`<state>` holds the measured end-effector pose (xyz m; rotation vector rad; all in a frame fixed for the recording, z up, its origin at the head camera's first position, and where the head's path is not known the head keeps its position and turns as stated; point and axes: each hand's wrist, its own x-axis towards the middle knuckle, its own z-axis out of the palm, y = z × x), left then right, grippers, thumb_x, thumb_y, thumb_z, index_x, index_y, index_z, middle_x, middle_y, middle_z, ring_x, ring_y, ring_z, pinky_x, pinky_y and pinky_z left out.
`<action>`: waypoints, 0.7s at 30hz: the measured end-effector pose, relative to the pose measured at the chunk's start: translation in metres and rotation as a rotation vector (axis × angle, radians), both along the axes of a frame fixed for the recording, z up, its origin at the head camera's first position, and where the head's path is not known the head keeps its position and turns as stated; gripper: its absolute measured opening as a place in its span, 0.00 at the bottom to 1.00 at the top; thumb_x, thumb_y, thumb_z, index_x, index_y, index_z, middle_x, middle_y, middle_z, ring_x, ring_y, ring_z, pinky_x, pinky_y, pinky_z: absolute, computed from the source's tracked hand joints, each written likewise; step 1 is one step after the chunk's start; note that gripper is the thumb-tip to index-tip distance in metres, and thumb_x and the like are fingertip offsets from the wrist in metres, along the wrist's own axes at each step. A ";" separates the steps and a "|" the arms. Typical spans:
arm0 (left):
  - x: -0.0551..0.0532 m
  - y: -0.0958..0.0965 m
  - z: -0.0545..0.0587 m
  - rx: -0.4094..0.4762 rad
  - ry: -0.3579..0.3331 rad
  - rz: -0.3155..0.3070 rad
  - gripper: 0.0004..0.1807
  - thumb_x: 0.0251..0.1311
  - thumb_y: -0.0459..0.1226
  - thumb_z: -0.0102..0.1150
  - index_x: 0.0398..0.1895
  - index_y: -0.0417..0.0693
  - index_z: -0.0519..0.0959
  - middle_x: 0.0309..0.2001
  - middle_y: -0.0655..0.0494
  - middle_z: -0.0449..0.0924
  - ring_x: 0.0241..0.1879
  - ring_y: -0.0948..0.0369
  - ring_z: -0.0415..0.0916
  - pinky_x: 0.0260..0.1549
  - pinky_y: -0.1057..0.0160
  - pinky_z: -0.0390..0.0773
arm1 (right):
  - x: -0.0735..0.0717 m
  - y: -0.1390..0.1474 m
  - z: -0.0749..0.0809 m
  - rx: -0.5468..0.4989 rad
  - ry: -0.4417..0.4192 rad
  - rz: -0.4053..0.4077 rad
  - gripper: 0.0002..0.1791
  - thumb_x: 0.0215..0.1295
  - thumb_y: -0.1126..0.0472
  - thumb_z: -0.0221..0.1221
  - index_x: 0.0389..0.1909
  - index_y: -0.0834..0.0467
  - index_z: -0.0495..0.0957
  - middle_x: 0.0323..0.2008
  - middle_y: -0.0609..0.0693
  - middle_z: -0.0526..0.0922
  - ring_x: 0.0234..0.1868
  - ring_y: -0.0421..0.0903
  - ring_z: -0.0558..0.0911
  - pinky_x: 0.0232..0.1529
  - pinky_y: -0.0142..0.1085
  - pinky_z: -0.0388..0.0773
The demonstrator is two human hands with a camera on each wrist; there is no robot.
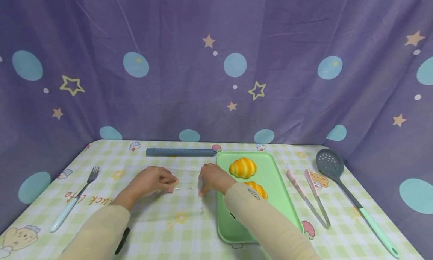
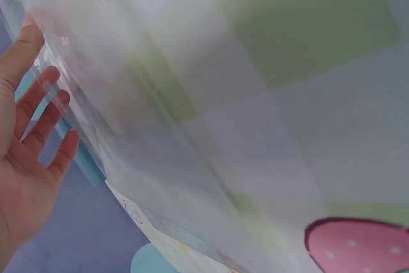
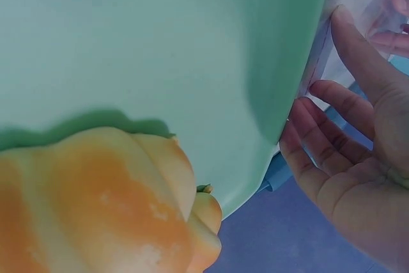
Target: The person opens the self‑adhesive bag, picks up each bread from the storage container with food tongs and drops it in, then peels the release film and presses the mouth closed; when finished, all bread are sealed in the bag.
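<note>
A clear plastic bag (image 2: 166, 113) lies flat on the checked cloth, its film nearly see-through. My left hand (image 1: 158, 181) pinches its edge between thumb and forefinger; in the left wrist view the other fingers are loosely bent beside the film. My right hand (image 1: 211, 179) is at the bag's opposite side, between it and the green tray (image 1: 236, 230). In the right wrist view its thumb and fingers are nearly straight, fingertips right at the bag's seamed edge along the tray's rim. Two croissants (image 1: 242, 167) sit on the tray, one partly behind the right sleeve.
A long dark blue bar (image 1: 180, 152) lies behind the hands. Left of them is a fork (image 1: 75, 199). Right of the tray lie pink-tipped tongs (image 1: 312, 199) and a slotted skimmer (image 1: 355, 203) with a mint handle. A purple curtain (image 1: 216, 120) hangs behind the table.
</note>
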<state>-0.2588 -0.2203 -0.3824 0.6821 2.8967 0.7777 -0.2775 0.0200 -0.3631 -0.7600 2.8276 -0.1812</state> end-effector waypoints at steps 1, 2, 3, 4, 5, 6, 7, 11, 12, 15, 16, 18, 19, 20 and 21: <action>0.001 -0.001 0.000 -0.002 0.003 -0.005 0.19 0.56 0.44 0.75 0.50 0.50 0.89 0.55 0.45 0.83 0.55 0.44 0.79 0.54 0.43 0.78 | 0.000 0.000 0.000 0.002 -0.002 -0.003 0.29 0.50 0.50 0.80 0.52 0.57 0.87 0.48 0.51 0.83 0.51 0.47 0.78 0.60 0.35 0.73; 0.001 -0.001 0.001 -0.001 0.004 -0.009 0.19 0.56 0.43 0.75 0.50 0.49 0.89 0.56 0.44 0.83 0.56 0.44 0.79 0.54 0.43 0.78 | 0.001 0.000 0.001 0.004 -0.003 -0.005 0.29 0.50 0.50 0.80 0.52 0.57 0.87 0.48 0.51 0.83 0.51 0.47 0.78 0.60 0.35 0.73; 0.002 -0.002 0.001 0.000 0.004 -0.012 0.19 0.57 0.43 0.75 0.51 0.49 0.88 0.56 0.43 0.83 0.57 0.43 0.78 0.55 0.42 0.78 | 0.001 -0.001 0.001 0.005 -0.004 -0.007 0.29 0.50 0.50 0.80 0.52 0.57 0.87 0.48 0.51 0.83 0.52 0.47 0.78 0.60 0.35 0.73; 0.003 -0.003 0.002 0.000 0.005 -0.016 0.18 0.58 0.43 0.74 0.51 0.49 0.88 0.57 0.43 0.82 0.57 0.43 0.78 0.55 0.42 0.78 | 0.001 -0.001 0.001 0.005 -0.006 -0.010 0.29 0.50 0.50 0.80 0.52 0.57 0.87 0.48 0.51 0.83 0.52 0.47 0.78 0.60 0.35 0.73; 0.003 -0.003 0.002 0.000 0.007 -0.020 0.18 0.59 0.43 0.73 0.52 0.49 0.88 0.57 0.43 0.82 0.57 0.43 0.78 0.55 0.42 0.78 | 0.001 -0.001 0.001 0.004 -0.010 -0.013 0.29 0.50 0.49 0.80 0.53 0.57 0.87 0.49 0.51 0.83 0.52 0.47 0.78 0.61 0.35 0.73; 0.004 -0.003 0.003 0.001 0.009 -0.025 0.18 0.59 0.43 0.73 0.52 0.49 0.88 0.57 0.43 0.82 0.57 0.43 0.78 0.55 0.42 0.78 | 0.001 -0.001 0.001 0.006 -0.011 -0.014 0.30 0.50 0.49 0.80 0.53 0.57 0.87 0.49 0.51 0.83 0.52 0.47 0.78 0.61 0.35 0.73; 0.005 -0.004 0.003 0.004 0.014 -0.027 0.18 0.60 0.43 0.72 0.52 0.49 0.88 0.57 0.43 0.82 0.57 0.43 0.78 0.55 0.42 0.78 | 0.001 -0.001 0.001 0.007 -0.011 -0.013 0.30 0.50 0.49 0.80 0.53 0.57 0.87 0.49 0.51 0.83 0.52 0.47 0.78 0.61 0.35 0.73; 0.007 -0.005 0.005 0.032 0.028 -0.036 0.18 0.61 0.45 0.71 0.52 0.49 0.88 0.55 0.44 0.83 0.55 0.45 0.80 0.52 0.42 0.79 | 0.001 0.000 0.000 0.010 -0.002 -0.003 0.30 0.50 0.49 0.80 0.53 0.57 0.87 0.48 0.51 0.83 0.52 0.47 0.78 0.60 0.35 0.74; 0.007 -0.006 0.006 0.043 0.028 -0.034 0.18 0.61 0.46 0.71 0.51 0.49 0.88 0.55 0.45 0.84 0.54 0.46 0.80 0.51 0.43 0.80 | 0.001 0.000 0.000 0.010 -0.002 -0.002 0.29 0.50 0.49 0.80 0.53 0.56 0.87 0.48 0.51 0.83 0.52 0.47 0.78 0.60 0.35 0.74; 0.007 -0.007 0.008 0.079 0.003 -0.024 0.18 0.62 0.46 0.70 0.52 0.49 0.88 0.55 0.46 0.84 0.47 0.51 0.83 0.45 0.48 0.82 | 0.000 0.000 0.000 0.008 -0.007 -0.002 0.28 0.50 0.50 0.80 0.52 0.56 0.87 0.46 0.50 0.83 0.51 0.47 0.78 0.59 0.35 0.74; 0.007 -0.008 0.008 0.081 -0.001 -0.019 0.17 0.63 0.46 0.69 0.52 0.49 0.88 0.55 0.47 0.85 0.45 0.53 0.84 0.43 0.50 0.82 | 0.000 0.000 0.000 0.008 -0.009 -0.002 0.28 0.50 0.50 0.80 0.52 0.56 0.88 0.46 0.50 0.82 0.50 0.47 0.78 0.58 0.35 0.74; 0.007 -0.009 0.009 0.075 -0.003 0.003 0.16 0.63 0.45 0.69 0.51 0.50 0.88 0.53 0.49 0.85 0.43 0.55 0.83 0.41 0.52 0.82 | 0.000 0.000 -0.001 0.010 -0.012 0.001 0.28 0.51 0.50 0.79 0.52 0.56 0.88 0.46 0.50 0.82 0.50 0.47 0.77 0.58 0.35 0.74; 0.006 -0.009 0.010 0.068 -0.001 0.011 0.15 0.64 0.44 0.69 0.51 0.50 0.88 0.53 0.49 0.85 0.43 0.55 0.83 0.40 0.53 0.82 | 0.000 0.000 -0.001 0.011 -0.009 0.004 0.28 0.51 0.50 0.79 0.52 0.56 0.88 0.45 0.50 0.82 0.50 0.47 0.77 0.58 0.35 0.74; 0.006 -0.009 0.010 0.057 0.005 0.020 0.15 0.64 0.44 0.69 0.51 0.50 0.88 0.53 0.49 0.85 0.43 0.54 0.82 0.39 0.52 0.82 | 0.000 0.000 -0.001 0.010 -0.008 0.006 0.28 0.51 0.50 0.79 0.52 0.56 0.88 0.45 0.50 0.82 0.50 0.47 0.77 0.58 0.35 0.74; 0.006 -0.009 0.010 0.046 0.015 0.028 0.15 0.64 0.43 0.69 0.51 0.51 0.88 0.52 0.49 0.85 0.45 0.53 0.82 0.40 0.52 0.81 | 0.000 0.000 -0.001 0.012 -0.009 0.008 0.28 0.51 0.49 0.79 0.52 0.56 0.88 0.45 0.50 0.82 0.50 0.47 0.77 0.58 0.35 0.74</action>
